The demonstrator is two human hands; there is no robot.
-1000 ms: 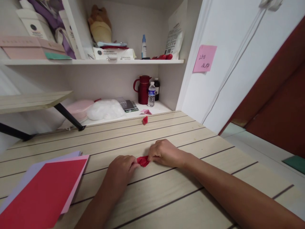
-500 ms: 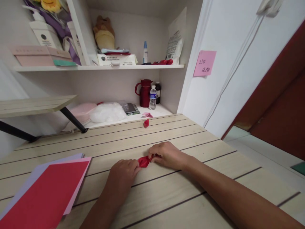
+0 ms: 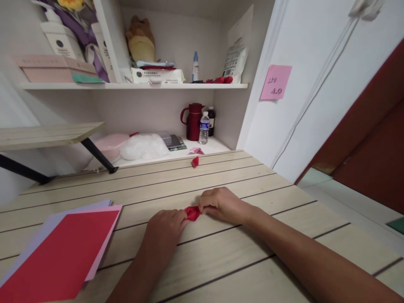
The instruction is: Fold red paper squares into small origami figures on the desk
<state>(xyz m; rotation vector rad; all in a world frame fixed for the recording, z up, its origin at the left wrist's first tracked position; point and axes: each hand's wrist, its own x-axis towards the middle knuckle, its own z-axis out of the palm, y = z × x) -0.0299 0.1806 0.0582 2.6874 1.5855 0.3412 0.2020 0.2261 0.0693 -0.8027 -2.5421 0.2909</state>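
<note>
A small folded piece of red paper (image 3: 192,213) lies on the light wooden table (image 3: 252,269), pinched from both sides. My left hand (image 3: 166,229) is closed on its left end and my right hand (image 3: 222,204) is closed on its right end. Both hands rest on the tabletop near its middle, and most of the paper is hidden between the fingers.
A stack of red, pink and lilac paper sheets (image 3: 59,252) lies at the front left. Two small folded paper pieces, one red (image 3: 195,161) and one pink (image 3: 197,150), sit at the table's far edge. Behind are shelves with a red jug (image 3: 192,121), a water bottle (image 3: 204,128) and a white bag (image 3: 143,146).
Both hands stay on the red paper, with only small finger shifts on it. The view has tilted slightly.
</note>
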